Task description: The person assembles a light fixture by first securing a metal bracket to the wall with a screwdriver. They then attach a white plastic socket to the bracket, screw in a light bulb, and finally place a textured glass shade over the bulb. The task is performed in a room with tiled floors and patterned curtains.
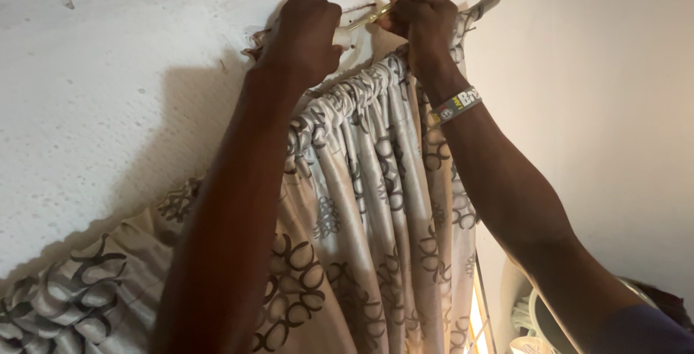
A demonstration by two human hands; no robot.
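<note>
Both arms are up at the top of the white wall (pixel 108 72). The left hand (pixel 303 32) is closed around a small white bracket (pixel 342 36) and presses it against the plaster. The right hand (pixel 423 18) pinches a slim yellow-handled screwdriver (pixel 370 18), whose tip points at that bracket. Behind the right hand the grey rod (pixel 483 5) pokes out, and the gathered patterned curtain (pixel 376 202) hangs from it, bunched under both wrists and sagging low to the left.

To do this well, I'd say the bracket should stay flat and unmoving under the left fingers, and the tool should run straight in line with the fixing, not angled. The curtain's weight drags on the rod, so easing it off the hands would likely steady things. Whether the tip is seated I cannot tell.
</note>
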